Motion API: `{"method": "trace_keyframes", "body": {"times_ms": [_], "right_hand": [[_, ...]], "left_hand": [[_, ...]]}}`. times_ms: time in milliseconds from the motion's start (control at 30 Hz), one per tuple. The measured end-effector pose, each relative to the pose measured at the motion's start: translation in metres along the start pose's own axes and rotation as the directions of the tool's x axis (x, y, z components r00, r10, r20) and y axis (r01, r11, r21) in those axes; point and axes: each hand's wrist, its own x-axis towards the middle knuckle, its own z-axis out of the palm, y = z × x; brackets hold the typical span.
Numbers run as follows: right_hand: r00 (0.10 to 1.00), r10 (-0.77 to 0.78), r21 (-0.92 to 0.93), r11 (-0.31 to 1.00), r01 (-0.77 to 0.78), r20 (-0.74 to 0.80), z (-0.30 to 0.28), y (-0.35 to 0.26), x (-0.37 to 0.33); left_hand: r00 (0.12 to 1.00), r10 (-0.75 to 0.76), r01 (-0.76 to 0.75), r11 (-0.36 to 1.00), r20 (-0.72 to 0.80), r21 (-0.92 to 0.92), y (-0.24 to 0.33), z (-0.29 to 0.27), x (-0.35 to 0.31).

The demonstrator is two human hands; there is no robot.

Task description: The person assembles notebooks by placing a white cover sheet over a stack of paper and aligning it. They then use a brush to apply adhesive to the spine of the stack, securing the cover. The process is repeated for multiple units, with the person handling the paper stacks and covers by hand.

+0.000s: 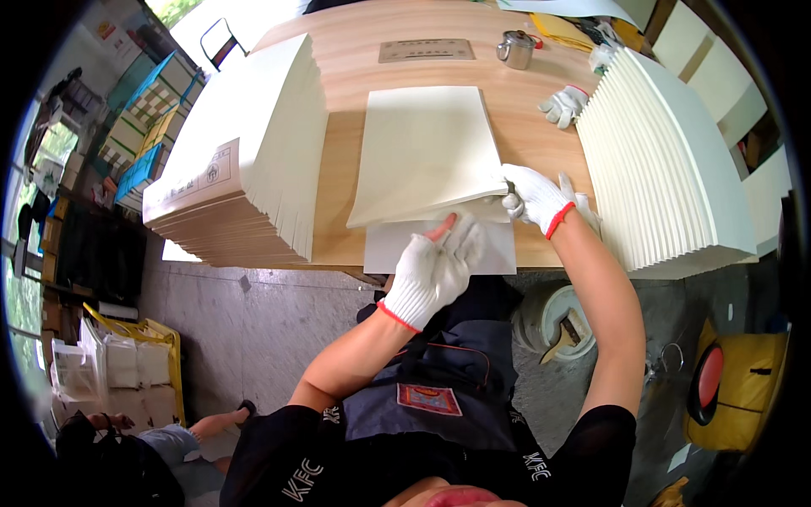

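White lettering marks your black sleeves; a printed red rectangular patch fronts your dark apron. Your left hand in its red-cuffed white knit glove, one fingertip bare, extends loosely open fingers by the near edge of a cream paper sheaf, smooth and blank, on the pale wooden table before you. Your similarly gloved right hand curls its fingers at the near right corner; whether they grip cannot be told.
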Motion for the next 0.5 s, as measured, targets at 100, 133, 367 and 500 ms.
{"method": "trace_keyframes", "body": {"times_ms": [100,133,367,500], "right_hand": [[1.0,0.002,0.032,0.999,-0.001,-0.004,-0.002,0.002,0.001],[1.0,0.003,0.042,0.999,-0.002,-0.026,0.0,0.001,-0.002],[0.999,-0.006,0.049,0.999,0.008,-0.052,0.008,-0.006,-0.015],[0.998,-0.005,0.09,0.996,0.011,-0.059,-0.002,-0.005,-0.013]], "left_hand": [[0.98,0.177,-0.183,0.981,-0.088,-0.062,0.011,0.006,0.013],[0.967,0.232,-0.242,0.965,-0.101,-0.098,0.017,0.008,0.014],[0.934,0.345,-0.352,0.932,-0.095,-0.084,0.044,0.009,0.002],[0.842,0.508,-0.516,0.857,-0.183,0.003,0.049,0.02,-0.007]]}}
